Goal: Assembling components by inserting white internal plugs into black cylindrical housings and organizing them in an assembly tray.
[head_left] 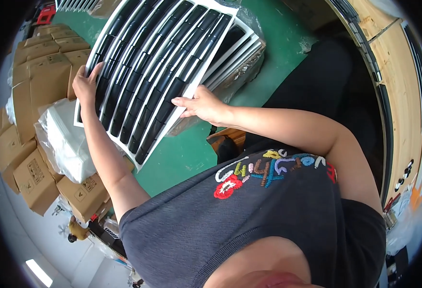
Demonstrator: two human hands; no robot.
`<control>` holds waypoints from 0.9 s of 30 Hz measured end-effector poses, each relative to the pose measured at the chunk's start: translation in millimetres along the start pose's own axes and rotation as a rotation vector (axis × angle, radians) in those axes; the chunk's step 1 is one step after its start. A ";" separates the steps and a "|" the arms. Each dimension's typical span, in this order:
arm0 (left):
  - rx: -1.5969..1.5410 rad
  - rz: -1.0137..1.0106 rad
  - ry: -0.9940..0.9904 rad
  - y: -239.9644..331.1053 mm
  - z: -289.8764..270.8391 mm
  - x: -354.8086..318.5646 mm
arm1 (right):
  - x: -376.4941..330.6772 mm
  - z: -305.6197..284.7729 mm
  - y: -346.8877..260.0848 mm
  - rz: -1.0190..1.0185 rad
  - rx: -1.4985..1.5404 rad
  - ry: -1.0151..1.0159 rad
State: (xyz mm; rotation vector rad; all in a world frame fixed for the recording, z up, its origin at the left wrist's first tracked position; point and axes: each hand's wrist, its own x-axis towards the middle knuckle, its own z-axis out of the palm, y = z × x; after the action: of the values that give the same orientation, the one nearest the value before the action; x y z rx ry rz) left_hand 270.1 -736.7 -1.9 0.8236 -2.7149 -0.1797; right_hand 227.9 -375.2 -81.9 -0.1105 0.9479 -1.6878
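A large black slatted grille panel [158, 57] with a white frame is held tilted over a green floor [187, 153]. My left hand [86, 82] grips its left edge, fingers curled over the frame. On the panel's right edge rests my right hand [202, 104], fingers pressed onto the white rim and thumb underneath. Under the panel lies a stack of similar grilles [242, 60] wrapped in clear plastic. My dark grey shirt [249, 221] fills the lower part of the view.
Several brown cardboard boxes [38, 72] are piled at the left, with a bundle of white plastic bags [69, 139] among them. A long wooden bench [403, 96] with dark trim strips runs along the right side. A dark shape [326, 81] lies on the floor beside it.
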 end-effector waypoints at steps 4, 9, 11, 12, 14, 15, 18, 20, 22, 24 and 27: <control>-0.056 -0.008 -0.038 -27.1 37.1 8.8 | 9.9 -0.6 14.7 0.034 -0.017 0.088; -0.086 0.021 -0.038 -37.3 56.0 25.2 | 17.8 6.7 17.6 -0.007 0.001 0.140; -0.132 0.025 -0.034 -33.1 60.0 28.5 | 23.7 4.5 20.4 0.003 0.007 0.134; -0.172 0.031 -0.047 -33.0 60.1 31.5 | 25.6 5.0 21.6 0.017 0.011 0.113; -0.078 0.027 -0.117 -39.4 60.6 39.4 | 25.0 6.5 24.3 0.036 0.022 0.137; -0.072 0.024 -0.120 -44.2 63.7 41.1 | 24.4 7.7 25.5 0.057 0.024 0.155; -0.023 0.121 -0.041 -51.0 76.6 41.6 | 22.5 3.7 33.2 0.058 0.044 0.155; -0.041 0.083 -0.105 -46.2 78.1 40.6 | 21.8 -3.2 38.0 0.076 0.053 0.165; -0.081 0.071 -0.152 -43.8 83.0 41.4 | 20.5 -7.8 43.4 0.073 0.092 0.177; -0.058 0.050 -0.164 -50.2 83.9 40.7 | 19.3 -2.9 42.9 0.075 0.131 0.179; -0.039 0.022 -0.192 -57.0 84.0 43.6 | 18.7 2.2 38.8 0.075 0.078 0.219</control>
State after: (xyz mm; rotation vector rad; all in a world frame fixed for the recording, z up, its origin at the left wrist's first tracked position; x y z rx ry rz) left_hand 238.8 -805.6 -82.4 0.8027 -2.8869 -0.3213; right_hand 252.4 -393.7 -112.2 0.1636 1.0333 -1.6888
